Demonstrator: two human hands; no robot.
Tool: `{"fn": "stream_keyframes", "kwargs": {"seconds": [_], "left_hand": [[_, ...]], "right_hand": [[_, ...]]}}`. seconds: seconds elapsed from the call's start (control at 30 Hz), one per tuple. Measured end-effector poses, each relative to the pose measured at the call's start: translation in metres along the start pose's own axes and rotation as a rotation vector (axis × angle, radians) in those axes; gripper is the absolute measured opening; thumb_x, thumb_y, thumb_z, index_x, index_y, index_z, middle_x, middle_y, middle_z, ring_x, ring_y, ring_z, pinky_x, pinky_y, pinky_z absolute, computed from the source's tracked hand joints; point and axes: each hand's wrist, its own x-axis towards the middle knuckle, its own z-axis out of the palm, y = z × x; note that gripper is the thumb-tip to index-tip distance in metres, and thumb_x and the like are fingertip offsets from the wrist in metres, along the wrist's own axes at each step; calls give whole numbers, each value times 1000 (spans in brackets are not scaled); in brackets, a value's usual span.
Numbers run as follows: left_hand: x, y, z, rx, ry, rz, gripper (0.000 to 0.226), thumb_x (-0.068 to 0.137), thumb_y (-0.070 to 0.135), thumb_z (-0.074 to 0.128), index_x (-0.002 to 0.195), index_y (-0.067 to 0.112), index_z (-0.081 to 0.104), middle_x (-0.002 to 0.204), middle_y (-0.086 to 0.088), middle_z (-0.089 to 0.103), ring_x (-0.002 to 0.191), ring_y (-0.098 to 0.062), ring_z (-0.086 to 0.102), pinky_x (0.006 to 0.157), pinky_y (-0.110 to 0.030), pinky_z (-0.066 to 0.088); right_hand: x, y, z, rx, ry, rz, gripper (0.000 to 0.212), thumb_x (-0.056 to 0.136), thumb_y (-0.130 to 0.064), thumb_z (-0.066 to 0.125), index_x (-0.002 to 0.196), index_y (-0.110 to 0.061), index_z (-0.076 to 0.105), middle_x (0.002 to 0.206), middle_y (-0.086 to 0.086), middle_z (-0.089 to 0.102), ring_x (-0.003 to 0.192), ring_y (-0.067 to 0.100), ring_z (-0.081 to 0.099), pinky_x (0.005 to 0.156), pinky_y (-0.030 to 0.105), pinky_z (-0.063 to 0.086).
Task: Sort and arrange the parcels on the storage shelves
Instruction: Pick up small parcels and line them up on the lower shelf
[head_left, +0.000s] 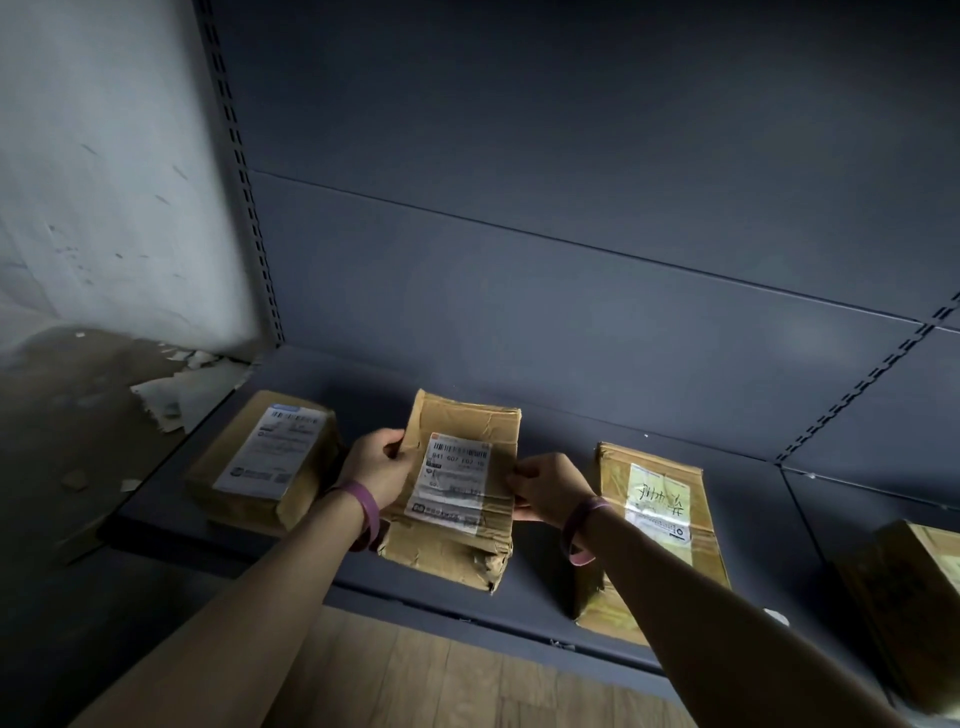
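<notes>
Parcel was gripped at its sides by my left hand and right hand; setting it down level, label up, seemed wisest.

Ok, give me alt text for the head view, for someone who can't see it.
The left hand and right hand hold the sides of a worn middle parcel at a dark shelf. A left parcel and a right parcel lie either side, labels up.

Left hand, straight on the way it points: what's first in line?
The middle parcel, whose left edge the left hand grips. Past it, probably the shelf's back panel; depth is unclear.
</notes>
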Motion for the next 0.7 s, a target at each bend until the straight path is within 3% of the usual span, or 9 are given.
{"fn": "stream_keyframes", "kwargs": {"seconds": [0.03,0.1,0.13,0.2,0.27,0.4,0.53,0.6,0.7], "left_hand": [[-2,2,1,32,-15,-10,8,91,23,61,97,23,65,88,11,63,82,-10,59,59,-18,41],[-7,8,1,89,-14,-31,10,92,22,59,84,29,59,93,7,65,84,-14,61,60,-20,42],[-11,14,2,120,21,-34,8,92,20,56,93,26,61,106,0,65,89,-15,61,66,-23,45],[-13,31,7,131,162,40,29,92,14,55,120,14,60,125,-7,61,103,-19,59,82,-26,44],[-19,55,23,30,205,162,33,89,8,55,121,9,62,122,-9,64,111,-22,59,91,-25,43],[-41,95,80,-151,-48,292,27,88,-2,52,111,4,66,110,-9,68,101,-20,64,81,-13,47],[-48,88,143,56,-339,192,15,88,6,55,98,5,66,105,-15,65,104,-24,61,88,-26,44],[-48,78,163,150,-364,88,29,89,14,55,113,-1,61,118,-22,64,110,-32,60,88,-34,48],[-50,69,181,203,-413,-62,42,93,21,52,133,8,49,127,-11,57,114,-29,55,82,-30,45]], "right_hand": [[-1,-1,2,-36,-1,1,20,96,-3,53,107,4,68,106,22,70,96,34,70,86,46,58],[-3,-3,3,-84,-11,-2,21,97,-6,52,105,3,68,104,20,71,98,35,70,89,48,56],[-5,-4,0,-115,-5,-14,20,97,-8,52,100,2,69,97,17,71,94,34,70,89,48,57],[-12,-6,-15,-169,45,-58,21,96,-12,53,80,-6,66,77,10,63,80,30,65,83,47,57],[-19,-1,-43,-235,128,-99,24,95,-13,55,73,-11,62,74,12,60,78,33,60,81,47,55],[-34,35,-115,-286,365,-33,21,90,-7,56,103,-1,71,96,19,68,96,36,63,89,44,52],[-48,81,-165,-475,333,170,30,95,-17,52,118,-2,64,119,18,66,110,32,62,72,25,39],[-48,102,-176,-434,307,225,36,98,-20,50,127,-1,57,125,20,62,105,28,64,64,23,37],[-48,119,-172,-379,219,200,34,100,-15,45,129,-1,54,127,19,61,86,16,60,62,17,37]]}}
